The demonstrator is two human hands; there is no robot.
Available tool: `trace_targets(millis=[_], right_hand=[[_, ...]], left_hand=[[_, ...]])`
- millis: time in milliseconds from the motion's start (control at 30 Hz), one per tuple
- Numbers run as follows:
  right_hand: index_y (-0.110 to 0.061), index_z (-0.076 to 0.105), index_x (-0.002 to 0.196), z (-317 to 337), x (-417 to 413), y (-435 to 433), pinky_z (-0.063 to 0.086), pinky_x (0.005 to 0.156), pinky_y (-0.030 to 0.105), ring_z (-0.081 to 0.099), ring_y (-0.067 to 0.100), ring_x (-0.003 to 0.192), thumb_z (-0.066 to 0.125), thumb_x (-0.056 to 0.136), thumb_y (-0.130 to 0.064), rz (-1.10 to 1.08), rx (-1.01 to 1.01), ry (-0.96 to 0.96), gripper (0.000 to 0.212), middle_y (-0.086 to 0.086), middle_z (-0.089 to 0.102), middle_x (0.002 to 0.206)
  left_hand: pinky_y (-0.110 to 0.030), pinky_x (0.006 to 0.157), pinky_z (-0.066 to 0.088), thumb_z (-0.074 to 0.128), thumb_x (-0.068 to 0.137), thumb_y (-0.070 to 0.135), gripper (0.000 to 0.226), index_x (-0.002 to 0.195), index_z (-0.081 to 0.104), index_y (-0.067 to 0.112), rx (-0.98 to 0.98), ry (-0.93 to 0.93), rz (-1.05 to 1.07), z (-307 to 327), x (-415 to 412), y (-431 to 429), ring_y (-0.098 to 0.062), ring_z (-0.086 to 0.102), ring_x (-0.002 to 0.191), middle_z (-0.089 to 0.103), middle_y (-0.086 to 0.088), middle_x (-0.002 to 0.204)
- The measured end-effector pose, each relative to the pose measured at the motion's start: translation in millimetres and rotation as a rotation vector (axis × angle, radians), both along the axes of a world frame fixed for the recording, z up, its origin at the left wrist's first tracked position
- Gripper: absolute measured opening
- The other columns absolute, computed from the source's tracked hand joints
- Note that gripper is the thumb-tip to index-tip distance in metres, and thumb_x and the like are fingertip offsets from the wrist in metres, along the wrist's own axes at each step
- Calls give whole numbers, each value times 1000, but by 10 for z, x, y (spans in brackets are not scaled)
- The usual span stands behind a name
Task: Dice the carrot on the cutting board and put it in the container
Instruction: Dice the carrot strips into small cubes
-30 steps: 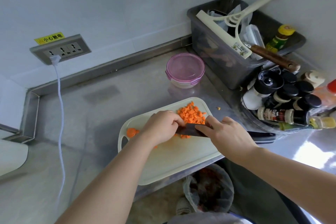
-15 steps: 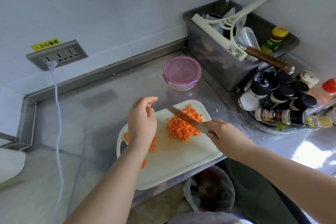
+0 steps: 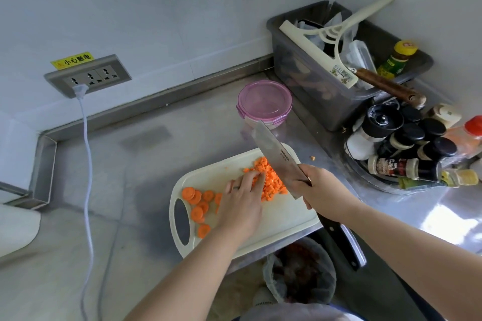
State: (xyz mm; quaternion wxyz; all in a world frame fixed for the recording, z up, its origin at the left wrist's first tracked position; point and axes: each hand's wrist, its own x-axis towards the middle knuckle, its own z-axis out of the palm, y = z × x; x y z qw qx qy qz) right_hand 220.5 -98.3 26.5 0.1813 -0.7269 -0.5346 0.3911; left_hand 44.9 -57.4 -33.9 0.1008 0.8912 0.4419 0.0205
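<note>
The cutting board (image 3: 281, 219) lay on the steel surface (image 3: 130, 164) at its near edge, handle slot to the left; the diced carrot (image 3: 272, 180) sat in a heap on the board's far right part, and the carrot slices (image 3: 198, 203) lay uncut on the board's left part, beside the slot. The left hand (image 3: 242, 200) rested over the middle of the board, its fingers (image 3: 250, 177) stretched out fairly straight and lying on the left side of the heap, gripping nothing. The right hand (image 3: 323, 190) hovered over the board's right edge with its fingers wrapped round the knife (image 3: 276, 154) where blade meets handle; the blade was lifted off the board and slanted over its far right corner, tip aimed away from the person; the dark handle stuck out behind the hand, off the board's near right corner. The container (image 3: 264, 101), its pink lid on, stood on the surface just beyond the board's far right corner; one stray carrot bit (image 3: 312, 158) lay just right of that corner. Farther right of the board stood a grey bin (image 3: 313, 81) and a cluster of spice bottles (image 3: 407, 143).
</note>
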Motion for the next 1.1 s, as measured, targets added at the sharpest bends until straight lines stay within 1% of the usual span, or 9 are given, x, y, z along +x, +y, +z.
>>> trace_targets(millis=[67, 133, 233, 333, 433, 533, 633, 867, 1100], right_hand=[[-4, 55, 94, 28, -4, -9, 32, 39, 12, 45, 5, 43, 42, 94, -10, -2, 4, 7, 15, 2, 53, 63], [-2, 55, 94, 52, -28, -22, 32, 38, 13, 45, 7, 43, 41, 95, -12, 2, 0, 7, 17, 2, 52, 62], [-2, 55, 99, 47, -97, -29, 33, 39, 13, 48, 11, 46, 41, 95, -14, 27, -8, 5, 19, 3, 53, 63], [-4, 55, 96, 7, -227, -6, 33, 38, 13, 48, 12, 48, 42, 94, -13, 60, -23, 19, 15, 2, 52, 62], [-12, 53, 89, -63, -385, 8, 34, 39, 12, 49, 16, 52, 42, 93, -11, 89, -38, 31, 12, 1, 53, 62], [-8, 55, 94, -113, -509, -11, 35, 40, 11, 49, 16, 51, 42, 93, -10, 98, -42, 34, 13, 1, 52, 61], [-7, 56, 100, -155, -552, -32, 36, 39, 12, 50, 15, 52, 42, 94, -9, 107, -51, 18, 15, 3, 53, 63], [-10, 56, 106, -200, -567, -78, 36, 40, 10, 51, 11, 52, 43, 96, -12, 110, -58, -25, 17, 1, 54, 65], [-12, 55, 109, -230, -546, -103, 36, 39, 11, 51, 13, 53, 42, 96, -13, 95, -87, -34, 18, 2, 55, 66]], left_hand=[[-35, 110, 24, 41, 94, 12, 55, 147, 32, 24, -38, -29, 40, 31, -54, 22, -21, 35, 133, 27, 4, 150], [-33, 107, 29, 42, 97, 16, 44, 139, 46, 29, -88, -159, 126, 51, -149, 52, -19, 45, 124, 38, 9, 142], [-35, 96, 42, 49, 93, 10, 35, 123, 63, 22, -136, -326, 309, 38, -393, 128, -21, 57, 110, 56, 3, 125], [-36, 92, 46, 52, 91, 9, 33, 120, 64, 20, -147, -272, 498, 19, -727, 199, -22, 59, 110, 61, 0, 121], [-37, 89, 47, 54, 89, 11, 33, 118, 63, 24, -186, -180, 547, -21, -991, 187, -21, 61, 102, 60, 3, 119], [-35, 81, 50, 53, 88, 7, 35, 117, 62, 26, -208, -216, 611, -81, -1170, 200, -21, 61, 93, 58, 1, 116], [-37, 90, 48, 54, 90, 8, 37, 125, 58, 20, -219, -288, 714, -133, -1293, 309, -25, 60, 104, 60, -6, 121], [-35, 99, 42, 57, 90, 9, 51, 137, 48, 25, -279, -43, 365, -102, -1236, 476, -20, 49, 121, 43, 4, 138], [-35, 94, 43, 65, 87, 15, 38, 123, 60, 23, -308, -15, 354, -84, -1215, 581, -21, 52, 112, 48, 0, 122]])
